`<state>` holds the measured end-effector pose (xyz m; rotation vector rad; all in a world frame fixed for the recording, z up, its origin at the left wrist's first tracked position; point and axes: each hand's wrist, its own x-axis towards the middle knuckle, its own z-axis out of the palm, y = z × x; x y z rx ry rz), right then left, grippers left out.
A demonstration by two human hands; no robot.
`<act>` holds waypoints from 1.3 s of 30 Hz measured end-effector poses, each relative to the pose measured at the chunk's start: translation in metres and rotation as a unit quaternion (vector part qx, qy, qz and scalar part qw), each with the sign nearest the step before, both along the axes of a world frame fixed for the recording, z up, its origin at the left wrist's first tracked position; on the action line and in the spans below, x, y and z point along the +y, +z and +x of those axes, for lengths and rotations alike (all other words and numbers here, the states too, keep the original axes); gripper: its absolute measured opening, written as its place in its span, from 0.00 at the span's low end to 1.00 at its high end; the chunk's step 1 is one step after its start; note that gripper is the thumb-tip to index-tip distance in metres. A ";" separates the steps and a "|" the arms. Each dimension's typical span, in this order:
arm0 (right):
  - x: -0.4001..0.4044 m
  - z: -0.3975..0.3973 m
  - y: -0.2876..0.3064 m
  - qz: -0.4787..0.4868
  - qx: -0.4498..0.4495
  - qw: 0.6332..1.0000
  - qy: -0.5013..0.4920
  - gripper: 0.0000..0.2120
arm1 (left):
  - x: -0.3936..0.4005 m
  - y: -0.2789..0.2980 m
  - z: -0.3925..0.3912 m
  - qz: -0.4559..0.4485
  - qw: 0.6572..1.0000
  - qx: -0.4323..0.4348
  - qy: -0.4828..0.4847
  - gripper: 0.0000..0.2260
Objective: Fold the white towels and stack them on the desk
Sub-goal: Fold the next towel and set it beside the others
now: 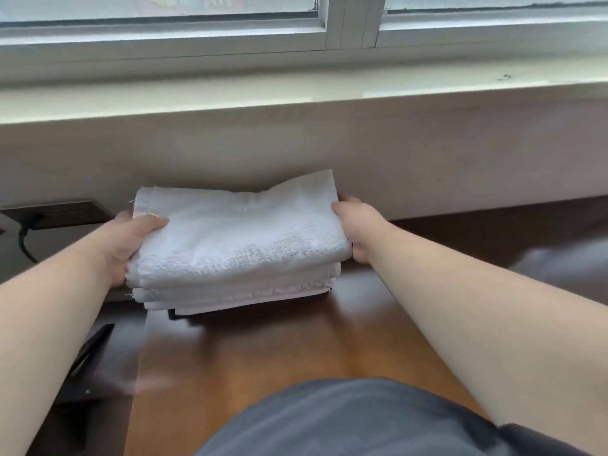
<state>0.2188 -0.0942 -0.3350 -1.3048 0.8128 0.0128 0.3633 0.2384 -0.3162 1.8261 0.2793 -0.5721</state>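
Left hand (126,240) and right hand (357,227) clamped on opposite ends of the top folded towel (240,235), set on the stack of folded towels (237,292) at the table's (263,350) far edge; stacking seemingly near done, no loose towels visible

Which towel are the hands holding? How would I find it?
Look at the brown desk under the window. A pile of white towels sits at its far edge. The held towel is the topmost, gripped by the left hand and right hand.
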 end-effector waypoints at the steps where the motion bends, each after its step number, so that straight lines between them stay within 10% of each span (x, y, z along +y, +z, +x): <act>1: -0.001 0.000 -0.004 -0.005 0.006 1.000 0.001 0.14 | -0.003 -0.004 0.002 0.006 1.000 -0.002 0.001 0.20; 20: 0.006 0.005 -0.031 -0.050 0.062 0.997 -0.023 0.23 | -0.004 -0.024 0.023 0.048 0.999 0.002 0.000 0.17; 28: 0.006 0.008 -0.025 -0.203 0.077 0.976 -0.007 0.23 | -0.010 -0.030 0.017 0.239 0.967 -0.069 -0.046 0.36; 31: 0.011 0.006 -0.014 -0.385 0.046 0.921 0.038 0.25 | -0.015 -0.017 0.008 0.349 0.929 -0.102 -0.067 0.36; 34: 0.028 0.012 -0.003 -0.579 -0.047 0.796 0.167 0.25 | -0.027 -0.003 -0.010 0.395 0.841 -0.320 -0.185 0.26; 39: 0.036 0.025 -0.011 -0.583 0.050 0.734 0.344 0.27 | -0.056 -0.015 -0.031 0.421 0.754 -0.359 -0.355 0.27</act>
